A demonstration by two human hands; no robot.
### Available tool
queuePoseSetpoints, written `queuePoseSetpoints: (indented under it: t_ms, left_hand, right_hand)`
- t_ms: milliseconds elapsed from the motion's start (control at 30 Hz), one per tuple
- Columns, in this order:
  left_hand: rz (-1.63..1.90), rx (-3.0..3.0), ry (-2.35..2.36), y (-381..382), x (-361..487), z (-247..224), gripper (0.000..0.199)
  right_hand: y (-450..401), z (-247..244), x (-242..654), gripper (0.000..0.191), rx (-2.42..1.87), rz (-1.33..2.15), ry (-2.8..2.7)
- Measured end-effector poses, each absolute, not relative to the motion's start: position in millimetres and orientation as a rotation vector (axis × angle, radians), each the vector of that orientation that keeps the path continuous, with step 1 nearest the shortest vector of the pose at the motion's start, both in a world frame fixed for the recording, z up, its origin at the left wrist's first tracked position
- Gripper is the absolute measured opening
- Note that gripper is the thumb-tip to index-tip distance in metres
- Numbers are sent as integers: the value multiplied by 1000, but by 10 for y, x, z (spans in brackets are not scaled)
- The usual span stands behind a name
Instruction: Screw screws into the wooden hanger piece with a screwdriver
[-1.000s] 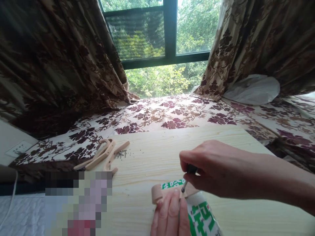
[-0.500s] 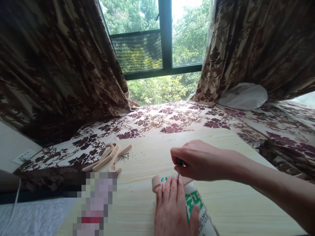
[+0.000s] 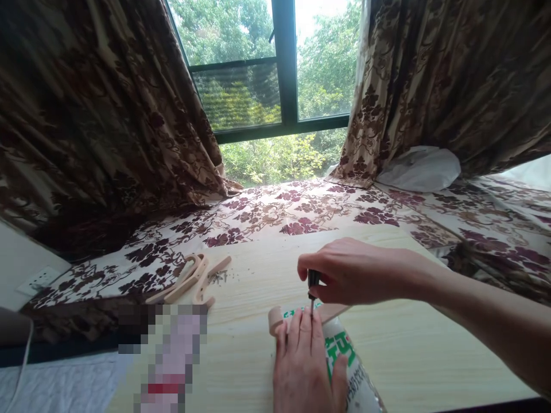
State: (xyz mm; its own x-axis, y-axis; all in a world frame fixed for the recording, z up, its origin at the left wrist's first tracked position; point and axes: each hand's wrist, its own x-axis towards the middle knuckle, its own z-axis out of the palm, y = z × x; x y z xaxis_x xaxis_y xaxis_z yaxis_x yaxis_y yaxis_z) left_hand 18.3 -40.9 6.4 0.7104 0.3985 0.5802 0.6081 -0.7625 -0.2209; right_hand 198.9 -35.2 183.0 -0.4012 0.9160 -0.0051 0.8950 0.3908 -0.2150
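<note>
My right hand (image 3: 344,272) is closed around the dark handle of a screwdriver (image 3: 314,281), held upright with its shaft pointing down. The screwdriver's tip meets a light wooden piece (image 3: 333,312) near my left fingertips; the exact contact is hidden. My left hand (image 3: 303,358) lies flat, fingers stretched, over the wooden piece and the white package (image 3: 344,353) with green print beneath it. One thick, rounded end of the wood shows left of my fingers. The package rests on the pale wooden board (image 3: 241,355).
Several curved wooden pieces (image 3: 198,281) lie at the board's left edge beside small screws (image 3: 220,277). A floral cloth (image 3: 279,212) covers the ledge below the window. A white bag (image 3: 419,169) sits at the right, near the curtain (image 3: 370,115). A pixelated patch (image 3: 167,367) hides the lower left.
My right hand has risen slightly, and more of the screwdriver's handle shows below it. My left hand stays on the wood. The view has shifted a little.
</note>
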Motion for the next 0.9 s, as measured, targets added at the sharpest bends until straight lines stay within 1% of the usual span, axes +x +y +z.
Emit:
queuePoseSetpoints:
  t_ms: [167,300,433,567,700,833,900]
  left_hand:
    - [-666,-2543,-776,-419,170,69,57]
    - [-648,-2552,-790,-410,161,59,58]
    - [-639,-2557,-792,-416,170,57,59]
    - [-649,-2549,-813,-432,185,57,59]
    - [-651,-2564,-815,-443,181,70,59]
    - [-646,-2581,-813,-446,173,84,59]
    - [-640,-2577,-814,-442,175,82,60]
  right_hand:
    - [-364,1825,1990,12,-1654,323,-2511]
    - [-358,1793,1984,14,-1656,302,-2467]
    - [-357,1791,2001,18,-1573,399,-2458]
    - [-335,1761,1993,11,-1611,420,-2422]
    - [-338,1758,1994,11,-1639,372,-2412]
    - [-357,1787,2013,13,-1525,442,-2458]
    - [-354,1785,2008,10,-1517,454,-2454]
